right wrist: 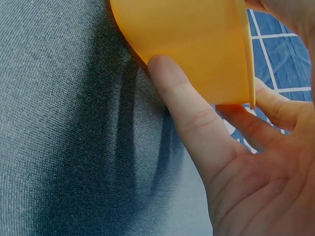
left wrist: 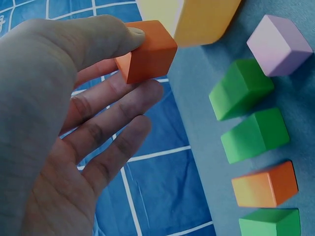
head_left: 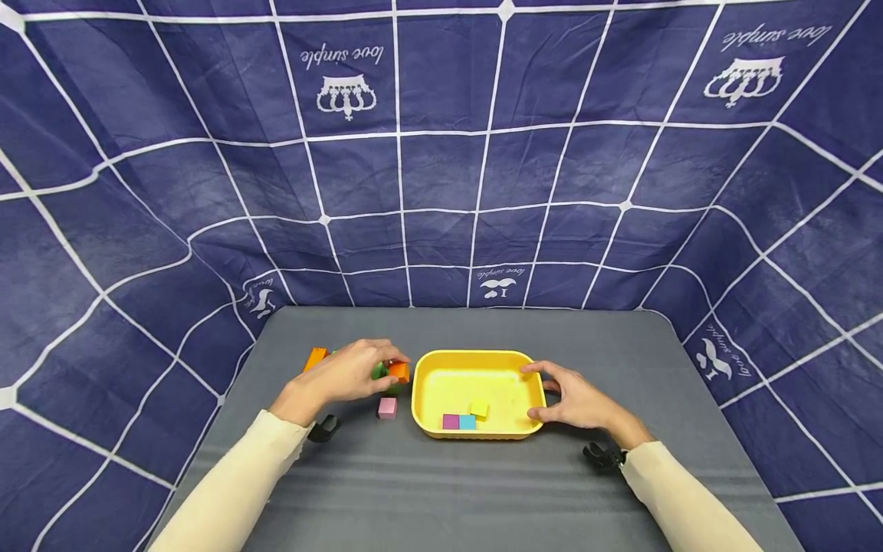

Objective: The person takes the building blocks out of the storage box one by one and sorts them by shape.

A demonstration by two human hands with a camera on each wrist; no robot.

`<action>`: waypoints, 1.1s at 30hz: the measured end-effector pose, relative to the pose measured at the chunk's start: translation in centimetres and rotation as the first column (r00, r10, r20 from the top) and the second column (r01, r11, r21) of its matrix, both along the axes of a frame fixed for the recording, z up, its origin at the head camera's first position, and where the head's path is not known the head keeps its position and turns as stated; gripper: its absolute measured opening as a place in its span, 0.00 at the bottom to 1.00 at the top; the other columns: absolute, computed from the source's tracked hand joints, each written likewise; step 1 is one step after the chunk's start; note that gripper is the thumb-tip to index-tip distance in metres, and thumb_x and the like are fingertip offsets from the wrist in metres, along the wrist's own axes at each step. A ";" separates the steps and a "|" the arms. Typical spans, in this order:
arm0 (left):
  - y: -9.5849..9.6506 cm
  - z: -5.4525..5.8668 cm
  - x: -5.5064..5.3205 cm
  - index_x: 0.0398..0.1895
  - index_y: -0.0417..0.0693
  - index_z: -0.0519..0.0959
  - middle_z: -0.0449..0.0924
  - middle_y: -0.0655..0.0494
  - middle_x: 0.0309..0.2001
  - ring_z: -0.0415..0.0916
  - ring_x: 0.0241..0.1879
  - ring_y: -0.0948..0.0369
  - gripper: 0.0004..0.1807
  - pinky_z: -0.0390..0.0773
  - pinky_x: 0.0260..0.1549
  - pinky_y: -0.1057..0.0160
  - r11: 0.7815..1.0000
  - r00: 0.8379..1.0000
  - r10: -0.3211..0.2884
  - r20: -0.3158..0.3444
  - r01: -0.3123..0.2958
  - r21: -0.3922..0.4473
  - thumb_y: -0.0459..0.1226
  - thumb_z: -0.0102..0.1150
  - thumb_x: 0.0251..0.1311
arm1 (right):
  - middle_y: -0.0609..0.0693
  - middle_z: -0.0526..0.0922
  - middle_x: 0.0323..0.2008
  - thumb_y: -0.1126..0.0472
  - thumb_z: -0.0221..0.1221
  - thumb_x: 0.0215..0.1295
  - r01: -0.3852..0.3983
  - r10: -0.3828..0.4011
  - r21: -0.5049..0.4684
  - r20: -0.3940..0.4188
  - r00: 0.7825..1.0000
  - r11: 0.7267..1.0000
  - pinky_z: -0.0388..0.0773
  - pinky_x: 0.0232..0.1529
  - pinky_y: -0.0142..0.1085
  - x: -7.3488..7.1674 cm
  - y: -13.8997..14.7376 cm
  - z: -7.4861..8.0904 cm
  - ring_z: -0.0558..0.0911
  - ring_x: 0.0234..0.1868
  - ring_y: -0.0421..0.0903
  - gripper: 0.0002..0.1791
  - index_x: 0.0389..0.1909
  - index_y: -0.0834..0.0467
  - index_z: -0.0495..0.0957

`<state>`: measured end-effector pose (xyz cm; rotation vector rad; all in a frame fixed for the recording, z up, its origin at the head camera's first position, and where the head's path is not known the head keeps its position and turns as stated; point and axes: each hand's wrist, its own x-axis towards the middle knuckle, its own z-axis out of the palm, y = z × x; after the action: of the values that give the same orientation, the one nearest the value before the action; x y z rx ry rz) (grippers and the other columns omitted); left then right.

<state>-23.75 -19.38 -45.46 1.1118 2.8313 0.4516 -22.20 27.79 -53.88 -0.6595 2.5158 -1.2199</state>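
Thumb and fingertips of my left hand pinch an orange block, raised beside the left end of a yellow tray. At the tray's right end, my right hand grips the wall, with one finger reaching over the rim and the others along the outside. Inside the tray lie a purple block, a light blue block and a yellow block, near its front wall. A pink block sits on the table just below my left hand.
Several green blocks and another orange block stand in a row with the pink one, partly hidden by my left hand in the head view. The grey table is bounded behind and at both sides by a blue checked cloth.
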 end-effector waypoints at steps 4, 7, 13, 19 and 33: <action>-0.7 -0.1 0.2 0.67 0.52 0.91 0.91 0.59 0.54 0.88 0.50 0.58 0.19 0.91 0.55 0.54 1.000 1.000 0.011 0.010 -0.011 -0.004 0.38 0.76 0.76 | 0.69 0.75 0.82 0.52 0.84 0.65 -0.002 0.002 -0.008 0.001 1.000 1.000 0.89 0.72 0.59 0.0 0.0 -0.1 0.90 0.70 0.68 0.45 0.80 0.57 0.76; -1.3 -0.3 0.4 0.66 0.49 0.92 0.91 0.58 0.54 0.88 0.49 0.59 0.19 0.91 0.55 0.53 1.000 1.000 0.019 0.005 -0.019 0.003 0.37 0.77 0.76 | 0.67 0.76 0.82 0.52 0.85 0.65 0.006 -0.006 0.003 0.001 1.000 1.000 0.88 0.73 0.58 -0.1 -0.1 -0.2 0.90 0.70 0.66 0.45 0.79 0.55 0.77; -2.5 -1.1 0.6 0.65 0.46 0.91 0.92 0.56 0.55 0.89 0.50 0.55 0.19 0.91 0.53 0.53 1.000 1.000 0.028 -0.002 -0.028 0.001 0.36 0.77 0.74 | 0.68 0.76 0.81 0.52 0.85 0.65 -0.007 0.007 0.000 -0.005 1.000 1.000 0.90 0.71 0.54 -0.1 0.0 -0.2 0.91 0.69 0.66 0.44 0.79 0.57 0.77; -3.5 -1.6 1.1 0.65 0.46 0.91 0.91 0.56 0.53 0.85 0.45 0.56 0.18 0.86 0.48 0.59 0.999 0.998 0.053 0.017 -0.053 -0.008 0.37 0.77 0.75 | 0.66 0.76 0.82 0.53 0.85 0.64 0.003 -0.003 -0.006 0.003 1.000 1.000 0.90 0.71 0.55 -0.1 0.1 -0.2 0.90 0.70 0.65 0.45 0.79 0.56 0.77; -4.8 -4.0 1.8 0.68 0.48 0.90 0.92 0.50 0.68 0.89 0.68 0.50 0.21 0.85 0.74 0.40 0.985 0.975 0.167 0.147 -0.158 -0.074 0.38 0.78 0.75 | 0.66 0.75 0.82 0.52 0.85 0.64 0.004 -0.004 0.007 -0.001 1.000 1.000 0.87 0.74 0.60 -0.1 0.2 -0.2 0.90 0.71 0.65 0.45 0.79 0.56 0.77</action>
<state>-21.95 -24.14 -49.43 0.8008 2.7906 0.4365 -22.28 27.94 -54.06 -0.6546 2.5224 -1.2117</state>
